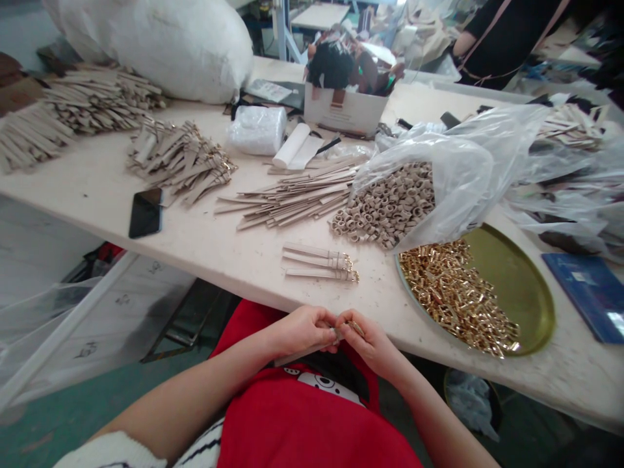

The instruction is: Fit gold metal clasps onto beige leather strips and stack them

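Note:
Close to my lap, just off the table's front edge, my two hands meet with their fingers closed. My left hand [314,329] grips a narrow beige strap [297,356], whose free end sticks out to the left. In my right hand [368,341] is a small gold-toned buckle [359,328] at the strap's other end; the fingers partly cover it. Ahead on the table lie several finished-looking straps [316,260] with gold buckles at their right ends. A round tray [526,292] at the right holds a heap of gold buckles [453,292].
Behind lie loose beige straps [297,198] and a plastic bag [468,162] spilling beige loops [394,201]. At the left are a phone [145,212] and a pile of buckled straps [180,159]. A white box [341,110] stands farther back. Another person [507,45] is at the upper right.

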The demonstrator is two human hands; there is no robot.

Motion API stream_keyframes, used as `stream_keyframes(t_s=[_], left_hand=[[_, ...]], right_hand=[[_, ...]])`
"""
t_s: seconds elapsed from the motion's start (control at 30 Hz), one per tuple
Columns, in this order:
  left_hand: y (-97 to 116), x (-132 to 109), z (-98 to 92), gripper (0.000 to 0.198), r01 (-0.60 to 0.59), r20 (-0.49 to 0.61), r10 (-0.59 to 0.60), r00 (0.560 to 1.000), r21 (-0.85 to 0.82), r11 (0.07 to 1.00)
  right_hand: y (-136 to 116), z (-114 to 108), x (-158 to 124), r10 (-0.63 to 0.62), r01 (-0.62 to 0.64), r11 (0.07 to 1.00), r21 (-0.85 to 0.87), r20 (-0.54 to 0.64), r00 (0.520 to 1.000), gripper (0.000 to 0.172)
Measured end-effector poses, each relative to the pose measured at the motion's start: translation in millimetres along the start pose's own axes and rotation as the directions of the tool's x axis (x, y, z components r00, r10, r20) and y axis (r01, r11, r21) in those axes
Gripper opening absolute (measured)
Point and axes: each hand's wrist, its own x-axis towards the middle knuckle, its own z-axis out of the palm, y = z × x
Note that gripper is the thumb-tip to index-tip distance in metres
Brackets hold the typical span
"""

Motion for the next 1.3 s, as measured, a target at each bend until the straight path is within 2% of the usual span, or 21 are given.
stream_keyframes(t_s=[0.1,0.23,0.37,0.5,0.77,0.87,0.97,1.1,1.17,1.3], left_hand=[[-3,2,0.5,0.023,-0.011,-0.041,0.013,0.999,0.046,0.999],[0,1,-6.2,0.034,-0.032,-0.069,0.03,0.997,-0.024,0.999],[1,-3,-14.8,0.036,0.061,-0.043,-0.064,0.997,-0.072,0.996],[-5,-3,-14.0,0.038,0.078,-0.08,-0.098,0.992,-0.22,0.972],[-10,-4,-4.8,0.035,0.111,-0.101,-0.139,0.985,-0.243,0.964],[-13,-4,-7.5,0.033,0.094,-0.09,-0.116,0.989,-0.221,0.971],[-13,-4,-12.2,0.036,0.079,-0.057,-0.091,0.994,-0.191,0.978],[-9,-8,-14.2,0.044,0.081,0.072,-0.078,0.994,-0.036,0.996],[-7,-10,-12.1,0.048,0.046,0.096,-0.049,0.994,0.037,0.998],[-6,-10,-5.0,0.048,0.018,0.042,-0.024,0.999,0.138,0.99]], right_hand=[[6,7,1,0.0,0.002,1.0,0.03,-0.048,0.999,0.023],[13,17,4,0.002,0.016,0.995,0.1,-0.176,0.984,0.023],[14,19,5,-0.031,0.045,0.998,0.048,-0.26,0.965,0.021],[12,15,1,-0.053,0.048,0.998,-0.028,-0.219,0.974,0.021],[9,12,-7,-0.063,0.043,0.98,-0.194,-0.1,0.993,0.02],[7,12,-5,-0.071,0.053,0.976,-0.213,-0.082,0.994,0.02],[9,13,-2,-0.061,0.044,0.989,-0.138,-0.115,0.991,0.021],[15,16,-1,-0.052,0.051,0.999,-0.011,-0.186,0.981,0.021],[16,16,-3,-0.055,0.052,0.998,-0.023,-0.19,0.98,0.02],[12,11,-6,-0.063,0.043,0.988,-0.148,-0.129,0.99,0.019]])
